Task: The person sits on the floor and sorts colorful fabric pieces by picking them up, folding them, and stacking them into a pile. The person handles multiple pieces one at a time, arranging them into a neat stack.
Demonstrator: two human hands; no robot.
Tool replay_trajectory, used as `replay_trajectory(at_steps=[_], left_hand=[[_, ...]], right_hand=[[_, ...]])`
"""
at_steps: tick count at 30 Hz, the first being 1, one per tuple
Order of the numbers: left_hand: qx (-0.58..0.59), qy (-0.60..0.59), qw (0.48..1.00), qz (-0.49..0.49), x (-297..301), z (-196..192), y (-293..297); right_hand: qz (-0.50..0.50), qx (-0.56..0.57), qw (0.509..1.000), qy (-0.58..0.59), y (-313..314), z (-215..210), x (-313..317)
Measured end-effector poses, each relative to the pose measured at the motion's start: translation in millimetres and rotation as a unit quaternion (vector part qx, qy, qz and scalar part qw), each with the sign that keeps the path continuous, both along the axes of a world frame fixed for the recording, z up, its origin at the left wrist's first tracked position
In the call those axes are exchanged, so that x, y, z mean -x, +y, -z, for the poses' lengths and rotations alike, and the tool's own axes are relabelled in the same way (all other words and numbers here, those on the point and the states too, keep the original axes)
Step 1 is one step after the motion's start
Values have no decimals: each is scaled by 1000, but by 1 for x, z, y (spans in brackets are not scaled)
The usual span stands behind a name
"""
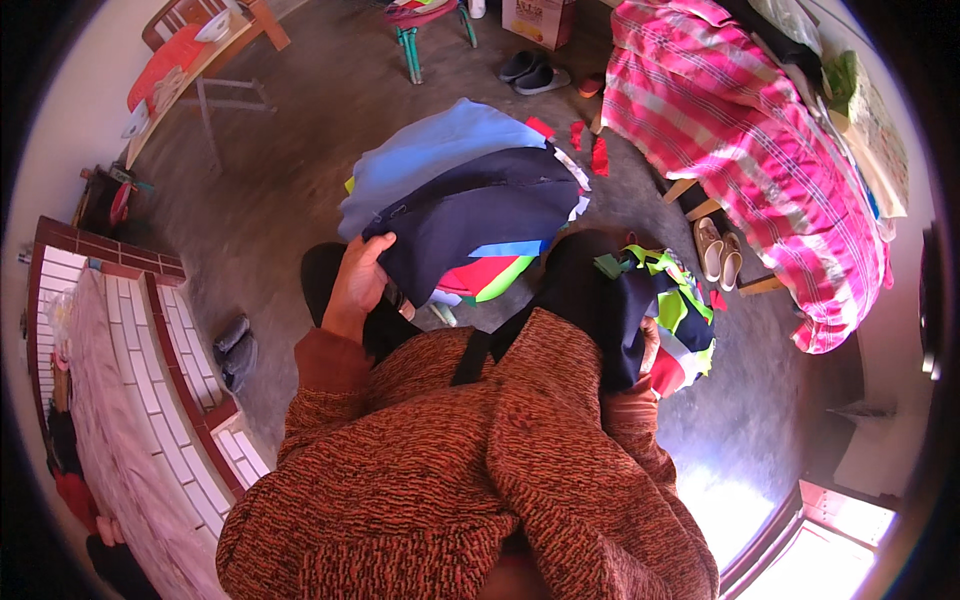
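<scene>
In front of my knees lies a layered pile of cloth pieces, with a light blue cloth (430, 145) at the far side and a navy cloth (480, 205) over it. My left hand (358, 278) pinches the near left edge of the navy cloth between thumb and fingers. Red, bright green and blue cloth edges show beneath. By my right thigh, my right hand (650, 345) is closed on a dark cloth (625, 325), its fingers partly hidden. Against that hand sits a bundle of neon green, red, white and black cloth scraps (690, 320).
Red scraps (599, 157) lie on the grey floor beyond the pile. A pink plaid cloth (730, 150) covers furniture at the right, with beige shoes (719, 253) beside it. Dark slippers (535, 74) and a green-legged stool (411, 55) stand ahead. A white-tiled ledge (150, 370) runs along the left.
</scene>
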State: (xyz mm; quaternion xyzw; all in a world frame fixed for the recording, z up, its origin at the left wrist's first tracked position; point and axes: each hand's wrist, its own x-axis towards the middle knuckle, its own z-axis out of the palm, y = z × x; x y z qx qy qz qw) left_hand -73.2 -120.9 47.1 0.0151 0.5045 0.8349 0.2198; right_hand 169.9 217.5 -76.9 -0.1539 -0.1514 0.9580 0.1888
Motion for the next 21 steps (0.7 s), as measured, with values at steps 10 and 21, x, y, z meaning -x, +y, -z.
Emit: replay_trajectory(at_steps=[10, 21], left_hand=[[84, 46, 994, -58, -5, 24, -11], [515, 289, 785, -188, -15, 9, -9]], right_hand=[[-12, 41, 999, -20, -10, -32, 7], [-9, 39, 999, -27, -9, -33, 9]])
